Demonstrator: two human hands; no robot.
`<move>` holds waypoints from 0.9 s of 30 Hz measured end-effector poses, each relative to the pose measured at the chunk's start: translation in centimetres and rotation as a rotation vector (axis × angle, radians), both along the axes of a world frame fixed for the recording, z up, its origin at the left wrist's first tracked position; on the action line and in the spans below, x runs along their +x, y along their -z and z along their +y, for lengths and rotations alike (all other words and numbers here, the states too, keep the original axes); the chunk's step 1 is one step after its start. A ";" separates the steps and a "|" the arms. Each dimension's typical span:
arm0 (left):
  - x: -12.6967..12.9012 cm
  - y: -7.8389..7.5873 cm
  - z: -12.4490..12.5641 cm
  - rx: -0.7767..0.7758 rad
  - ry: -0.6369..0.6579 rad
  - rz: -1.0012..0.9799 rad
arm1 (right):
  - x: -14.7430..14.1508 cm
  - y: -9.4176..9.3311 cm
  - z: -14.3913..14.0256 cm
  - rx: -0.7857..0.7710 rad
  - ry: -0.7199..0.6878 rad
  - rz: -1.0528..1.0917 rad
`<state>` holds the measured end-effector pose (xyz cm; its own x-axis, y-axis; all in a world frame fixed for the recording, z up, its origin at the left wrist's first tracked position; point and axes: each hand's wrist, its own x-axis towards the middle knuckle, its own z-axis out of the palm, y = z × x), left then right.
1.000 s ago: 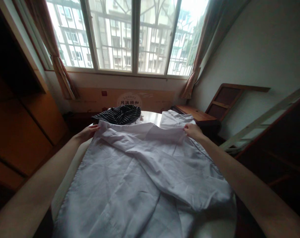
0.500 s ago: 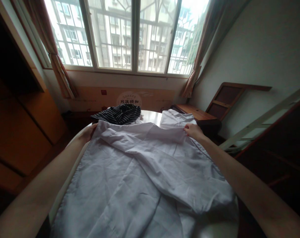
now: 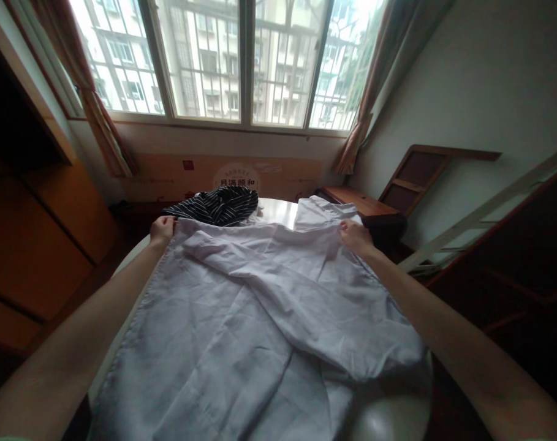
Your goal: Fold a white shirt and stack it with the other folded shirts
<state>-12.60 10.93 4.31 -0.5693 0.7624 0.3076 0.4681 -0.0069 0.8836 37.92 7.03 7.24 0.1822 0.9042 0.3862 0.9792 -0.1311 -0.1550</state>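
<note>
A white shirt [image 3: 241,318] lies spread over a round white table [image 3: 388,416], with one sleeve folded diagonally across it. My left hand [image 3: 162,231] grips the shirt's far left corner. My right hand [image 3: 355,236] pinches the shirt's far right shoulder edge. Both arms reach forward along the shirt's sides.
A dark striped garment [image 3: 216,205] lies bunched at the table's far side, with another white garment [image 3: 322,213] beside it. A cardboard box [image 3: 232,174] stands under the window. Wooden wardrobe [image 3: 34,245] to the left, low wooden furniture [image 3: 374,208] and a pale ladder rail [image 3: 489,208] to the right.
My left hand has slid outward along the far edge and closed on the shirt's corner. The shirt's top edge is drawn flatter. The right hand has hardly moved.
</note>
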 end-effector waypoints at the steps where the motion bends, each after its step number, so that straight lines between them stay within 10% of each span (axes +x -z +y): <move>1: 0.2 -0.2 -0.4 0.028 -0.032 0.054 | 0.0 0.2 -0.4 0.060 -0.033 -0.001; 6: 2.3 -0.8 -4.8 0.127 0.062 0.378 | -0.2 0.6 -3.7 0.120 -0.263 0.041; 13: 6.6 -0.1 -13.4 0.090 0.785 0.663 | -1.1 -0.2 -12.8 -0.186 -0.591 0.181; 24: 17.2 -1.4 -29.0 -0.083 1.363 0.570 | 2.3 0.5 -22.0 -0.491 -0.450 0.385; 27: 20.9 -0.9 -30.6 -0.102 1.345 0.522 | 3.7 0.8 -22.2 -0.520 -0.416 0.361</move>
<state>8.35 -19.67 5.22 0.7414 0.6505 0.1649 0.4210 -0.6422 0.6406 41.65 -15.17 6.46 -0.1795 0.9755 -0.1275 0.8640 0.0943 -0.4945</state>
